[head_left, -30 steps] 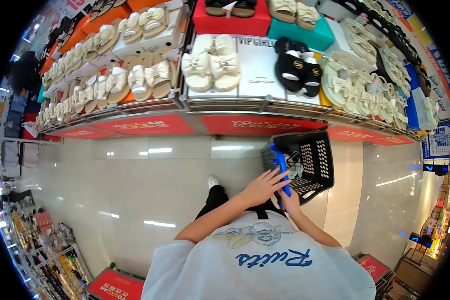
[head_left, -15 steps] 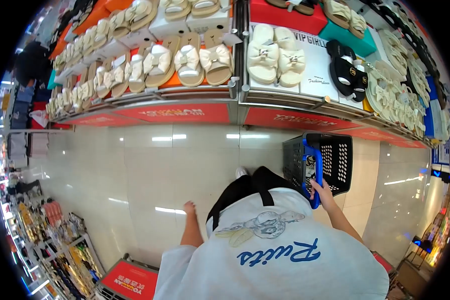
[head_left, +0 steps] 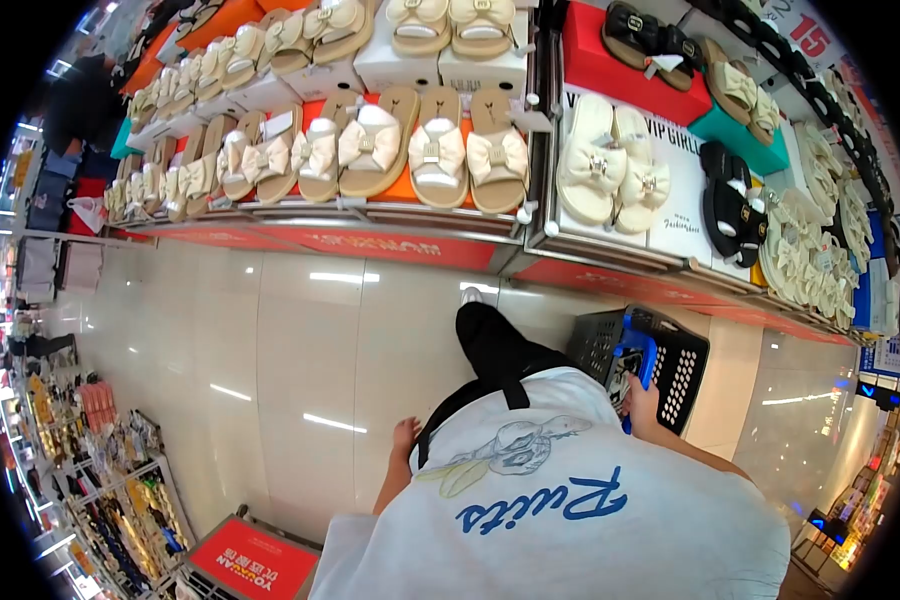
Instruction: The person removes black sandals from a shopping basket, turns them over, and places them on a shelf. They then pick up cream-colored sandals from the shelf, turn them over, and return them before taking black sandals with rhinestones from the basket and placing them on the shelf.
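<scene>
right hand (head_left: 642,397): my fingers wrapped round the blue handle (head_left: 638,352) of the black basket (head_left: 682,362), carried at my right side.
left hand (head_left: 404,437): hangs loose at my side, fingers relaxed, holding nothing, over the tiled floor (head_left: 300,340).
ahead of fingers: shelf (head_left: 390,245) of bow sandals (head_left: 440,152), well apart from both hands.
step: looks like carrying the basket along the shoe display.
next move: probably needs a steady handle grip; the free hand would reach the shelf.

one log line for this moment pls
right hand: grips blue handle of black basket | left hand: empty at side | ahead: sandal shelf
</scene>
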`<action>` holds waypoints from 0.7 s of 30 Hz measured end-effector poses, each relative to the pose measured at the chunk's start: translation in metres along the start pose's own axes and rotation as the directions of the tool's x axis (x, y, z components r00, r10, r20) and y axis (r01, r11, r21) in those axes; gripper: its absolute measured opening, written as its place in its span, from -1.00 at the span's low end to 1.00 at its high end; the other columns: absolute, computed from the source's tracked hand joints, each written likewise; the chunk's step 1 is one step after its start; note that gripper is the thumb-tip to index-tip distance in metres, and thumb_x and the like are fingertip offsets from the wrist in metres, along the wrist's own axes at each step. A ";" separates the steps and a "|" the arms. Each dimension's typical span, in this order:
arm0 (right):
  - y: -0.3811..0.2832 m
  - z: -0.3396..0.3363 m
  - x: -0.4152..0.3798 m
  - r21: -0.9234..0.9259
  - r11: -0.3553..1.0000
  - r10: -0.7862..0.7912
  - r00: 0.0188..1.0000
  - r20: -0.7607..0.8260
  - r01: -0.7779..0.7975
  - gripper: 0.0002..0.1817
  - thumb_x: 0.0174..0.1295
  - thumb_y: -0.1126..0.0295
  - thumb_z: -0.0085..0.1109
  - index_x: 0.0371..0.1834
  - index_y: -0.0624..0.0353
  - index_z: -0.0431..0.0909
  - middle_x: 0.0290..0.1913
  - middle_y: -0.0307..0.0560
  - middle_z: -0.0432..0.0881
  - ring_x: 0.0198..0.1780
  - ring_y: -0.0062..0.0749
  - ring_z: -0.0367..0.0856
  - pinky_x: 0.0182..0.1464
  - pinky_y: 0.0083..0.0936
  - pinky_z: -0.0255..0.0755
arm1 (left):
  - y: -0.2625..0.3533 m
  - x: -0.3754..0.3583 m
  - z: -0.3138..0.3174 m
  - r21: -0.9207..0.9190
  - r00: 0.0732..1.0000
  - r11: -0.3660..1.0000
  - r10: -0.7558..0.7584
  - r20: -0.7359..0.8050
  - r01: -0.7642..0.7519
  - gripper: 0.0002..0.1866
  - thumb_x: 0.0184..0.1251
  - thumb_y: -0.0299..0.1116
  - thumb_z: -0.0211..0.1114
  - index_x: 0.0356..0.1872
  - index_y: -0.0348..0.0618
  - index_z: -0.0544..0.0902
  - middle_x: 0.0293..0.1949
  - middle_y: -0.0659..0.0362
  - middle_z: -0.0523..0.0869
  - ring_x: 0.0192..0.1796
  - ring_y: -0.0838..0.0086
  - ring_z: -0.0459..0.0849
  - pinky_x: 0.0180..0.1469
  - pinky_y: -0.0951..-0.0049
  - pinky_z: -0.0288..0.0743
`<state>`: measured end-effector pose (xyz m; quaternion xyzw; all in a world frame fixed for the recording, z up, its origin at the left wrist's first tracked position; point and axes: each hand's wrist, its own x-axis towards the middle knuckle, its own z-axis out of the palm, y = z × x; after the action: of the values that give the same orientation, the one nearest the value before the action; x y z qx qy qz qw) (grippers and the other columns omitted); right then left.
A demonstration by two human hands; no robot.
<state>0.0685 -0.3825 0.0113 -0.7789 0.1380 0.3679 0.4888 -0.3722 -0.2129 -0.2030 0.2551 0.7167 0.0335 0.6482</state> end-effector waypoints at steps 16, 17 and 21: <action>0.017 0.112 0.014 -0.167 0.977 -0.150 0.982 -0.117 0.130 -0.75 0.04 0.28 0.18 -0.47 0.29 0.49 -0.58 -0.11 0.51 -0.50 -0.48 0.45 -0.36 -0.49 0.34 | 0.280 0.047 0.002 0.386 0.900 0.816 0.352 0.258 -0.430 -0.65 0.31 -0.20 -0.04 0.01 -0.12 0.49 -0.11 0.14 0.64 -0.09 0.45 0.61 -0.11 0.44 0.42; 0.013 0.118 0.012 -0.153 0.980 -0.146 0.981 -0.124 0.127 -0.73 0.05 0.26 0.18 -0.43 0.30 0.50 -0.55 -0.09 0.52 -0.47 -0.48 0.45 -0.33 -0.49 0.34 | 0.282 0.053 -0.004 0.381 0.886 0.803 0.380 0.266 -0.459 -0.65 0.31 -0.20 -0.03 0.01 -0.12 0.49 -0.10 0.13 0.64 -0.09 0.44 0.61 -0.10 0.44 0.42; 0.012 0.137 0.008 -0.142 0.979 -0.165 0.974 -0.156 0.143 -0.70 0.04 0.24 0.18 -0.37 0.32 0.51 -0.53 -0.10 0.53 -0.45 -0.51 0.43 -0.29 -0.49 0.35 | 0.299 0.056 -0.025 0.317 0.941 0.888 0.333 0.058 -0.333 -0.66 0.31 -0.28 -0.05 -0.04 -0.27 0.51 -0.14 0.03 0.65 -0.13 0.36 0.64 -0.19 0.45 0.48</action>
<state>0.0073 -0.2691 -0.0368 -0.8454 0.0932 0.2704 0.4510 -0.3009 0.0759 -0.1369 0.4765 0.6574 0.0265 0.5832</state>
